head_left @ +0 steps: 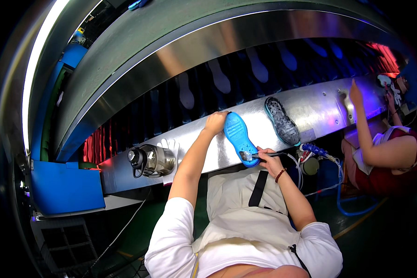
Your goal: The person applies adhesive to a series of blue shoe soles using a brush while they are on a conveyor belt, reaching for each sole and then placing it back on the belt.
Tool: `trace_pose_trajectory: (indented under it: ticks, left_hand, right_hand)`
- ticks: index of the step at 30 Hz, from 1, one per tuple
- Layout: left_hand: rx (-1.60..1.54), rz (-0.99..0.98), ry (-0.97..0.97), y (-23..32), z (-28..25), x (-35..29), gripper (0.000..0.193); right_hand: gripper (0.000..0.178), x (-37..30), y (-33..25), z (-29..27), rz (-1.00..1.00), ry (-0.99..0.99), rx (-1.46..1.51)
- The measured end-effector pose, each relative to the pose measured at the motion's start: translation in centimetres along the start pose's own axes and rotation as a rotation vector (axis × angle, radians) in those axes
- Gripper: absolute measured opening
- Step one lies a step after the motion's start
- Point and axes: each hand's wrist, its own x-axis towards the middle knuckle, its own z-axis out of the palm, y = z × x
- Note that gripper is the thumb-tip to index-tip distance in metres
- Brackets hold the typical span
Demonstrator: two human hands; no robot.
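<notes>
You were brushing the blue shoe sole [239, 138] at the frame's centre on the metal ledge [319, 111]; your left hand [215, 123] gripped its toe end; your right hand [269, 160] pinched a small brush [252, 156] on its heel; the next stroke probably needed steady pressure.

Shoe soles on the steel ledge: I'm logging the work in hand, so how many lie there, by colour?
Bright blue rubber shoe sole, held by the left hand, brushed by the right hand: 1
Dark translucent teal-rimmed shoe sole: 1
Total: 2
</notes>
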Motion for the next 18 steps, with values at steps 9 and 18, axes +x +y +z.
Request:
trace_pose_trajectory:
  ticks: [9,18]
  left_hand:
    - [-2.128,-0.551,-0.019,1.2,-1.8,-1.5,0.024]
    - [-2.245,-0.415,-0.194,3.7,-3.0,-2.6,0.033]
  right_hand:
    - [0.009,-0.2,-0.1,0.0,0.003,-0.003,-0.009]
    - [0.009,0.1,0.3,-0.2,-0.010,-0.007,0.006]
